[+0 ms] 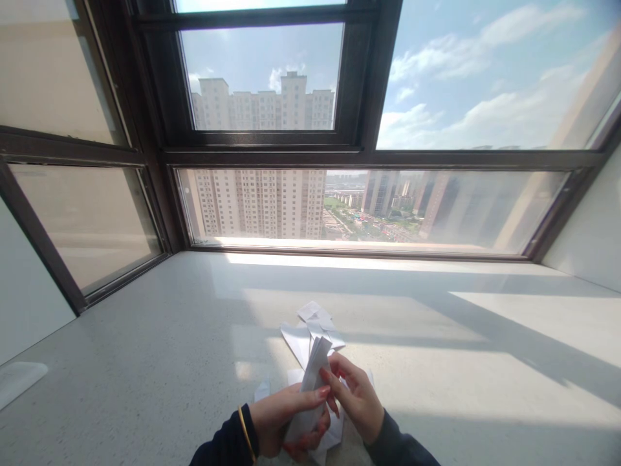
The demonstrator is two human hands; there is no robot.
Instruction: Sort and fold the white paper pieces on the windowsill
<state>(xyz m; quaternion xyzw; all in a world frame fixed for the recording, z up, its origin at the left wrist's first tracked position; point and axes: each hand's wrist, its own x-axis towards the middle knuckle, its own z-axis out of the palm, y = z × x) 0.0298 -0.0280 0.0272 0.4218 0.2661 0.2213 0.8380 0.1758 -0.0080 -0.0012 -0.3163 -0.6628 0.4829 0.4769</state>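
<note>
1. The left hand (277, 414) is gripping the folded paper (313, 378) around its lower half, thumb pressing across the front and fingers curling beneath.
2. The right hand (358, 395) is pinching the right edge higher up, thumb in front; how firmly is hard to tell, since its fingers behind are partly hidden.
3. The folded paper is sitting between both hands, above the sill (160, 362), its long axis slanting from near left to far right and its narrow end pointing away from the person.
4. Loose white sheets (334, 430) are lying below the hands.
5. Just beyond the narrow end, a paper pile (314, 314) is resting on the sill, before the window frame (272, 158).
</note>
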